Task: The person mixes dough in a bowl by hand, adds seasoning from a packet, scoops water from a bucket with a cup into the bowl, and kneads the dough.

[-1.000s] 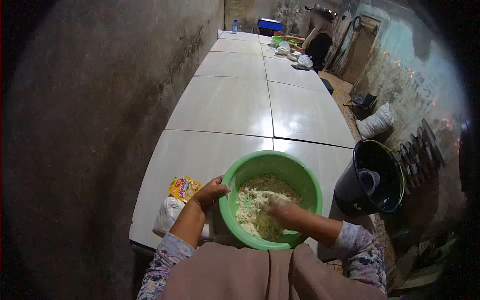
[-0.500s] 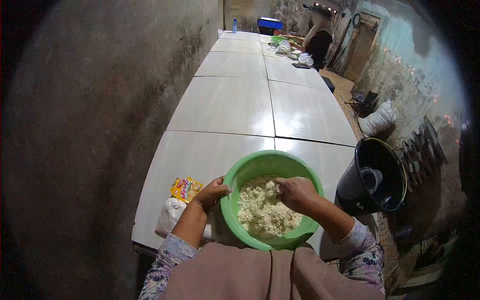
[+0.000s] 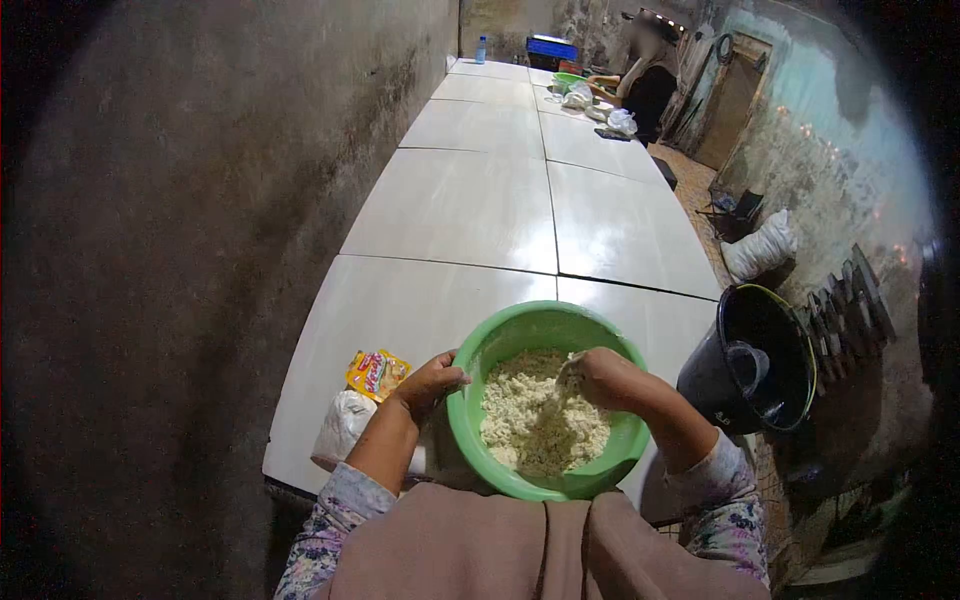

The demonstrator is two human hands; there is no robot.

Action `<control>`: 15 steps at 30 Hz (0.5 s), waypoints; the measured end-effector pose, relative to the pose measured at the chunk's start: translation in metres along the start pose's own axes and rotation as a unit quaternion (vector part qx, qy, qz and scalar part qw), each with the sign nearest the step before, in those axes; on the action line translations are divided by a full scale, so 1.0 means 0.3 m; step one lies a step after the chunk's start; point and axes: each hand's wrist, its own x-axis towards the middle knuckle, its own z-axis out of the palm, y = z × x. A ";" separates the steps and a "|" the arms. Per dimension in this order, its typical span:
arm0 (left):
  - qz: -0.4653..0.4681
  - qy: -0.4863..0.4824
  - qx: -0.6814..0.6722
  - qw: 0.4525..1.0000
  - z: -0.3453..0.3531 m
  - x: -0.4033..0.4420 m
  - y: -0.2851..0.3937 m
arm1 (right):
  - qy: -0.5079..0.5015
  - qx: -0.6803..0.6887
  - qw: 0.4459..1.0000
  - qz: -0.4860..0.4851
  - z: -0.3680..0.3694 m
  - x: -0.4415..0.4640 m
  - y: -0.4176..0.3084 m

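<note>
A green plastic bowl (image 3: 468,440) stands at the table's near edge, against my clothing. Pale, crumbly dough (image 3: 535,425) lies loose inside it in clumps. On the bowl's left rim my left hand (image 3: 430,385) is closed, thumb over the edge. Inside the right part of the bowl, my right hand (image 3: 605,380) has its fingers curled down around some of the dough, and bits of it cling to the fingertips. The fingers' undersides are partly hidden.
Left of the bowl lie a yellow packet (image 3: 378,374) and a white plastic bag (image 3: 345,425). A black bucket (image 3: 715,370) with a clear cup inside stands at the right. A person (image 3: 650,95) works at the far end of the long white table (image 3: 450,200).
My right hand has moved slightly right within the bowl, and the clump it held up is no longer visible. My left hand keeps its grip. The view has shifted a little.
</note>
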 end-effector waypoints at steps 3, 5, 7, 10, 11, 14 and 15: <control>0.008 -0.003 -0.015 1.000 0.003 0.001 -0.004 | 0.119 -0.058 0.991 -0.008 0.012 0.013 0.014; 0.018 -0.005 -0.025 1.000 -0.005 0.010 -0.013 | 0.050 -0.072 0.996 0.035 -0.010 0.027 0.006; 0.008 0.005 -0.014 1.000 -0.022 0.024 -0.024 | -0.023 0.141 0.963 0.227 0.069 0.120 0.122; 0.000 -0.007 0.019 1.000 -0.029 0.023 -0.018 | -0.092 0.002 0.982 0.167 0.136 0.203 0.089; 0.000 -0.007 0.020 1.000 -0.019 0.020 -0.015 | -0.069 0.069 0.989 0.108 0.133 0.204 0.010; 0.007 0.011 -0.012 1.000 0.017 0.000 0.005 | -0.080 -0.057 0.995 0.006 0.247 0.174 -0.076; -0.006 0.013 -0.003 1.000 0.017 -0.004 0.010 | -0.133 0.135 0.982 0.013 0.278 0.156 -0.101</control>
